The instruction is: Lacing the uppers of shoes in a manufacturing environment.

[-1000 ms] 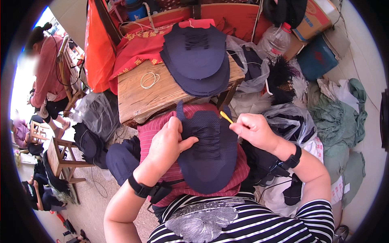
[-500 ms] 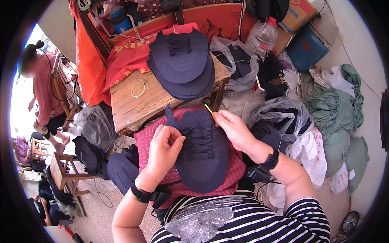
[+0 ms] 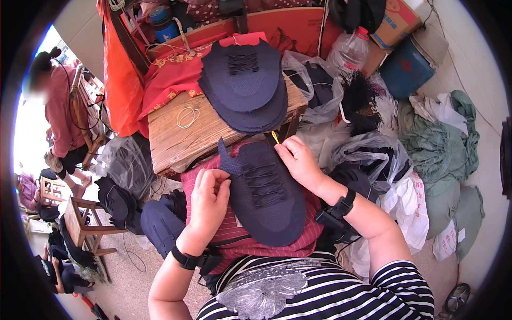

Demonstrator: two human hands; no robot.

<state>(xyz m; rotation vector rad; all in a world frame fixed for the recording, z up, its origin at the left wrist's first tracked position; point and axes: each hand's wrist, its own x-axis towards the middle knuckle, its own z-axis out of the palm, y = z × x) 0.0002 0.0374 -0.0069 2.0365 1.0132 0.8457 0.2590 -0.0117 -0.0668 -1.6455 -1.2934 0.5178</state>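
A dark navy knitted shoe upper (image 3: 271,218) lies across my lap, with dark lace rows crossing its middle. My right hand (image 3: 301,162) is closed at its upper right edge, and a thin yellow tool (image 3: 275,137) with a loop-like end sticks out past the fingertips. At the upper's left edge, below a raised pointed flap, my left hand (image 3: 209,197) is pinched closed. Whatever lies between those fingers, if anything, is too small to make out. Under the upper is a red striped cloth (image 3: 194,181).
Ahead, a wooden bench (image 3: 173,144) bears a stack of navy uppers (image 3: 242,80) and a pale loop of cord (image 3: 188,117). Plastic bags (image 3: 368,154) and green cloth (image 3: 437,138) crowd the right side. More uppers (image 3: 160,224) lie at my left. A person (image 3: 64,112) stands farther left.
My right hand has moved slightly left and up, and the yellow tool now stands more upright, its loop showing. The upper has tilted a little; my left hand has shifted slightly left.
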